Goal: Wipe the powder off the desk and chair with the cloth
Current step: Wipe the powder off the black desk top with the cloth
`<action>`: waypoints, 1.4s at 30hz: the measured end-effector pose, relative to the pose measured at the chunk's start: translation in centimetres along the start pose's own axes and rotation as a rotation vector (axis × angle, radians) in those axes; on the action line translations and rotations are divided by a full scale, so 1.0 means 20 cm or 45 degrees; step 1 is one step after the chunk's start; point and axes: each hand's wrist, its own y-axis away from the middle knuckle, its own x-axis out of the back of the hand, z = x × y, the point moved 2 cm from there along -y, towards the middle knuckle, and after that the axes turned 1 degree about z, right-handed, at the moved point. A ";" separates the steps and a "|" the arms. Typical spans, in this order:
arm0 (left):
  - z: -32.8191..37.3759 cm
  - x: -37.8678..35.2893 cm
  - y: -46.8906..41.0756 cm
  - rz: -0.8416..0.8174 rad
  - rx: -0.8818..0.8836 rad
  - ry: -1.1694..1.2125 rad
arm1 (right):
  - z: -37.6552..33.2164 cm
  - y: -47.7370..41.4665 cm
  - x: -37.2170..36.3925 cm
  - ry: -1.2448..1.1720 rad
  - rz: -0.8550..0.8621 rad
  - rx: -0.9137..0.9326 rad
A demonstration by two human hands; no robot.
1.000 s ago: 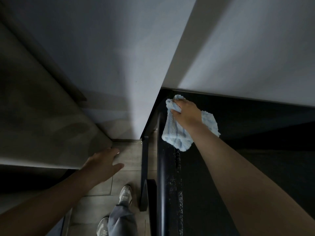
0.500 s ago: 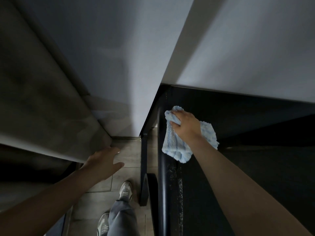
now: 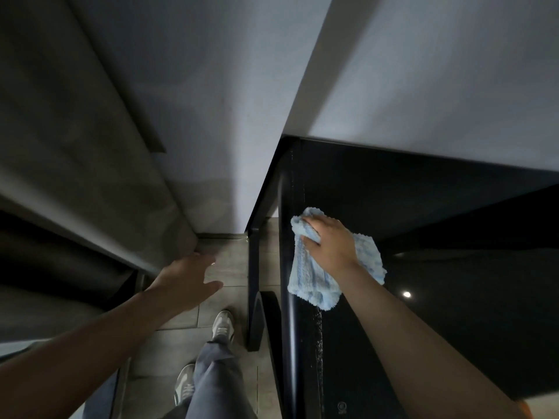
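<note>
- The light-blue fluffy microfibre cloth (image 3: 311, 282) is crumpled and ribbed. It lies flat on the glossy black desk top (image 3: 453, 328), close to the desk's rounded left edge.
- One corner of the cloth is bunched up past the fingers, and its lower end spreads out toward the person.
- A thin trail of white powder specks (image 3: 319, 337) runs along the desk from just under the cloth's lower edge toward the bottom of the view. Fainter specks show along the same edge beyond the cloth.
- Counted: one cloth, one main powder trail, two hands, two grey-and-white sneakers (image 3: 223, 326) on the grey tiled floor (image 3: 233, 267), and one leg of grey trousers (image 3: 211, 385).
- The right hand (image 3: 331, 246) sits on top of the cloth, palm down. Its fingers are curled into the bunched fabric and grasp it against the desk, and the bare forearm reaches in from the lower right.
- The left hand (image 3: 187, 279) holds nothing. Its fingers are relaxed and slightly spread, palm down, and it hangs over the floor left of the desk with the arm stretched forward.
- A black curved piece (image 3: 267, 322) stands beside the desk's leg; what it belongs to cannot be told.
</note>
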 end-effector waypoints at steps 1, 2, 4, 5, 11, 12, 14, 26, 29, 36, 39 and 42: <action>0.00 0.00 0.01 0.000 -0.001 -0.005 | 0.00 0.03 0.00 0.004 -0.001 0.003; 0.01 0.00 0.03 0.001 -0.002 -0.007 | 0.00 0.06 -0.01 0.008 -0.002 0.003; 0.01 -0.01 0.06 0.010 -0.002 -0.005 | -0.01 0.12 -0.02 0.013 -0.002 -0.001; 0.01 -0.01 0.07 0.015 -0.005 -0.006 | -0.01 0.15 -0.03 0.013 0.001 -0.003; 0.00 -0.06 0.16 0.027 -0.013 0.002 | -0.01 0.34 -0.07 0.004 -0.013 -0.029; -0.01 -0.07 0.18 0.022 -0.014 0.002 | -0.01 0.38 -0.08 0.007 -0.014 -0.031; -0.01 -0.08 0.21 0.018 -0.015 -0.002 | -0.01 0.44 -0.09 0.010 -0.006 -0.033; -0.02 -0.15 0.37 0.036 -0.071 -0.007 | -0.04 0.82 -0.17 0.015 -0.019 -0.101; -0.03 -0.17 0.42 0.025 -0.092 -0.012 | -0.05 0.93 -0.20 -0.003 -0.021 -0.138; -0.01 -0.20 0.49 -0.040 -0.123 -0.041 | -0.06 1.21 -0.25 0.003 -0.105 -0.197; 0.00 -0.22 0.52 -0.057 -0.142 -0.045 | -0.07 1.32 -0.27 -0.016 -0.126 -0.218; 0.03 -0.24 0.53 -0.080 -0.167 -0.049 | -0.07 1.42 -0.28 -0.055 -0.120 -0.227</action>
